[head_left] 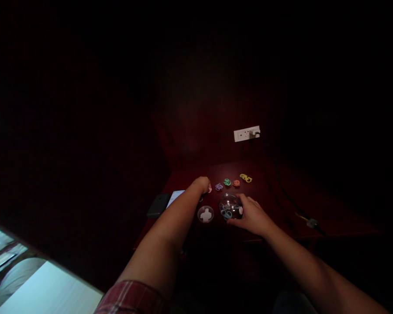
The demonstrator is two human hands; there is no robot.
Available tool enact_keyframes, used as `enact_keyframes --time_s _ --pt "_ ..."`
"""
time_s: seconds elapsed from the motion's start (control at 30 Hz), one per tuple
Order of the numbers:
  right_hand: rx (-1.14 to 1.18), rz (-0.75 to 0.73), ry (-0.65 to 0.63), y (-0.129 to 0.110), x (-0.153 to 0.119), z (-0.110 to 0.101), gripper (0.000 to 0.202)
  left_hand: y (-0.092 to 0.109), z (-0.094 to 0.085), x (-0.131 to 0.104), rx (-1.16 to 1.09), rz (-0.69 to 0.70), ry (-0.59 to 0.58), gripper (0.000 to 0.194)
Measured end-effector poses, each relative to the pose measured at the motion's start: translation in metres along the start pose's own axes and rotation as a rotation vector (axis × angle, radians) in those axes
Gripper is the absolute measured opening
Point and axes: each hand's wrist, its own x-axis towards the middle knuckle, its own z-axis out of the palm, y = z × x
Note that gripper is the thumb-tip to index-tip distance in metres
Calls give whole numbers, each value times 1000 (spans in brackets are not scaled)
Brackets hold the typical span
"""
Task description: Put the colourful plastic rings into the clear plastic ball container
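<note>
My right hand [250, 213] is wrapped around the side of a clear round jar [229, 201], which stands on the dark red table. Blue-grey hair ties [227, 213] and a bit of pink show through its wall. Farther to the left, my left hand [202, 184] is closed at the table top with its fingers on a pink hair tie [210, 188], partly hidden by the hand. Purple [219, 186], green [227, 182], orange [236, 183] and yellow hair ties [246, 178] lie in separate small groups beyond the jar. Between my arms lies a round clear lid [205, 214] with a white patch.
Left of my forearm are a phone with a lit screen [175, 197] and a dark case [158, 206]. A white wall socket [246, 134] holds a plug. A dark cable [288, 196] runs down the right side of the table [268, 226].
</note>
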Motion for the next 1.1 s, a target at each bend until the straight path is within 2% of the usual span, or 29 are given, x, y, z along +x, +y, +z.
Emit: enact_keyframes --time_s 0.3,0.4,0.5,0.67,0.83,0.93,1.1 --pt "-6 4 1 -1 0 -1 79 -11 6 -11 -151 27 24 11" --pt "-5 -8 1 -1 0 -1 79 -17 2 -16 -246 48 55 13" --pt "-6 -14 5 -1 0 -1 77 -25 -11 -25 -343 98 87 19" --pt "-22 -4 -4 1 0 0 77 -39 -52 -47 -481 175 163 22" --pt "-30 -31 -16 5 0 2 77 -37 -88 -72 -589 273 193 20" --pt "-34 -35 -17 7 0 3 78 -26 -97 -84 -589 335 161 18" --pt "-37 -40 -11 6 -1 4 79 -1 -96 -98 -415 422 94 19"
